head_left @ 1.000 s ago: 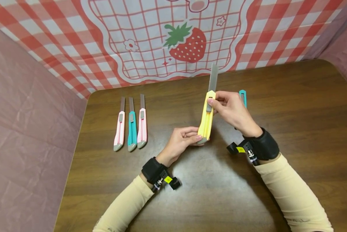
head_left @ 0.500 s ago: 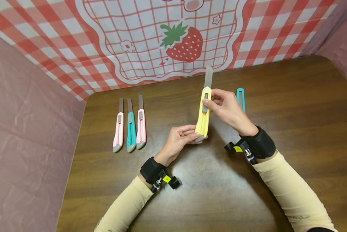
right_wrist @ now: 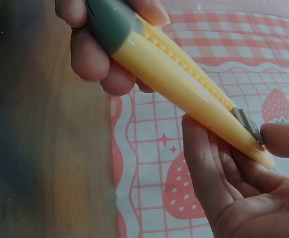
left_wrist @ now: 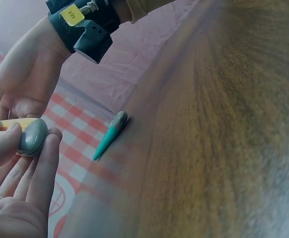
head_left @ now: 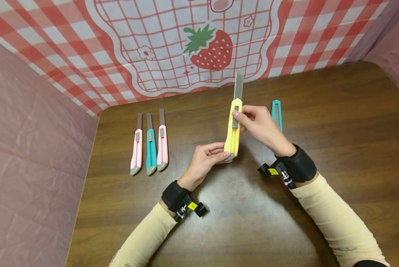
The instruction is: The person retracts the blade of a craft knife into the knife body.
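Observation:
Both hands hold a yellow utility knife [head_left: 232, 137] above the table, its blade [head_left: 238, 86] extended toward the back cloth. My left hand [head_left: 202, 163] pinches the knife's grey end cap [left_wrist: 33, 137] between thumb and fingers. Near the blade end, my right hand [head_left: 260, 124] grips the body, its thumb at the grey slider [right_wrist: 247, 125]. In the right wrist view the blade is hidden. A teal utility knife [head_left: 277, 115] lies behind the right hand, its lower part covered in the head view.
On the left side of the wooden table [head_left: 112, 207] lie a pink utility knife [head_left: 137, 152], a teal one [head_left: 151, 152] and another pink one [head_left: 162, 148], side by side with blades out. A checked strawberry cloth [head_left: 216, 48] hangs along the back edge.
The head view has shifted slightly. Between half a second ago and now, the right thumb and slider sit a little higher along the yellow knife, and its blade reaches slightly farther up.

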`<act>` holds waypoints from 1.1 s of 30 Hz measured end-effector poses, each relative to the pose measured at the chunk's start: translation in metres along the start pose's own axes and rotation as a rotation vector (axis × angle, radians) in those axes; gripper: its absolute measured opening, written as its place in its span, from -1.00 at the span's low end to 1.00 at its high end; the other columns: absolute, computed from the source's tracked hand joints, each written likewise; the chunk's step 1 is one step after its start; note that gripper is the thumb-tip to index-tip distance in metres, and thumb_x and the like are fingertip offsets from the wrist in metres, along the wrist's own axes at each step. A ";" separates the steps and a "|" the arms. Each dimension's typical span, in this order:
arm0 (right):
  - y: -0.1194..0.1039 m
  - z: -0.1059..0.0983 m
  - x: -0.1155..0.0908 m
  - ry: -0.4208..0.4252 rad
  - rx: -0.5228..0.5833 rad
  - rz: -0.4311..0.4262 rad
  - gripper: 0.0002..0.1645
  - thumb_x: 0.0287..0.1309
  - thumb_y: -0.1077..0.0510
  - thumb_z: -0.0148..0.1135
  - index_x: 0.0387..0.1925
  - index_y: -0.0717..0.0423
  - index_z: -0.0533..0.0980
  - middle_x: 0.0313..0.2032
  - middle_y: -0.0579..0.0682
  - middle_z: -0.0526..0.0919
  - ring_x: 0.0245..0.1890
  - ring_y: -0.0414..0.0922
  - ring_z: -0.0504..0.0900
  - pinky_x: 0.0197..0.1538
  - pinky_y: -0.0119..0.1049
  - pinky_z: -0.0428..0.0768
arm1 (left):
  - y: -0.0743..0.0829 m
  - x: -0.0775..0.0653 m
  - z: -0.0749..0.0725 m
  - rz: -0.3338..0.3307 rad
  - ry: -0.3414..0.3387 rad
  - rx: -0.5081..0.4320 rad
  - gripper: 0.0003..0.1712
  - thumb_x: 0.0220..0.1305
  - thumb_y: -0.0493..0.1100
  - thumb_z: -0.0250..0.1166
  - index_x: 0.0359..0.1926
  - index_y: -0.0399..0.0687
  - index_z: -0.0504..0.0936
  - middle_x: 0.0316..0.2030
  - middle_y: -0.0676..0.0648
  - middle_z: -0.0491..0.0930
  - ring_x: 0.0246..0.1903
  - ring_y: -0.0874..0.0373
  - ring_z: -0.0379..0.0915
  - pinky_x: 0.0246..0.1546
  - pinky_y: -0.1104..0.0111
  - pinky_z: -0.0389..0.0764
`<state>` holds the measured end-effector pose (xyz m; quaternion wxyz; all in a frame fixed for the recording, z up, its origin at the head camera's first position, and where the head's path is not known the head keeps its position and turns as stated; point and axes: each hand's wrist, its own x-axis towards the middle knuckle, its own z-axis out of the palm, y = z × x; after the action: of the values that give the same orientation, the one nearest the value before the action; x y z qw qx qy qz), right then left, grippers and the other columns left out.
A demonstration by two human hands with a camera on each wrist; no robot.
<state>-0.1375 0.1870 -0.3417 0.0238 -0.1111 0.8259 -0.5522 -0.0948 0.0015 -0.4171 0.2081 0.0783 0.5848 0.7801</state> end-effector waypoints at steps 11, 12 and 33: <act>0.002 0.003 0.000 -0.033 0.024 0.050 -0.51 0.29 -0.09 -0.01 -0.28 0.29 0.56 -0.51 0.08 0.64 -0.59 -0.10 0.64 -0.45 -0.22 0.67 | -0.001 0.000 0.000 -0.004 0.033 0.032 -0.61 0.13 -0.42 0.23 0.02 -0.43 0.50 -0.09 -0.50 0.52 -0.28 0.24 0.64 -0.18 0.36 0.69; 0.002 0.003 0.000 -0.032 0.028 0.053 -0.50 0.29 -0.10 -0.01 -0.30 0.28 0.57 -0.51 0.08 0.64 -0.60 -0.09 0.64 -0.45 -0.21 0.67 | -0.001 0.000 0.000 -0.004 0.034 0.032 -0.61 0.13 -0.42 0.23 0.02 -0.43 0.50 -0.09 -0.50 0.52 -0.28 0.24 0.64 -0.19 0.37 0.69; 0.004 0.007 -0.002 0.072 -0.116 0.013 -0.50 0.24 -0.16 0.02 -0.40 0.19 0.60 -0.52 0.12 0.64 -0.57 -0.01 0.59 -0.55 -0.40 0.54 | 0.001 -0.002 0.001 0.000 0.059 0.112 -0.63 0.12 -0.35 0.28 -0.01 -0.37 0.55 -0.12 -0.44 0.57 -0.31 0.27 0.63 -0.27 0.44 0.69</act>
<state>-0.1346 0.1824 -0.3479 -0.0087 -0.0870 0.8576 -0.5067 -0.0931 0.0015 -0.4151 0.1859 0.0669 0.6335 0.7481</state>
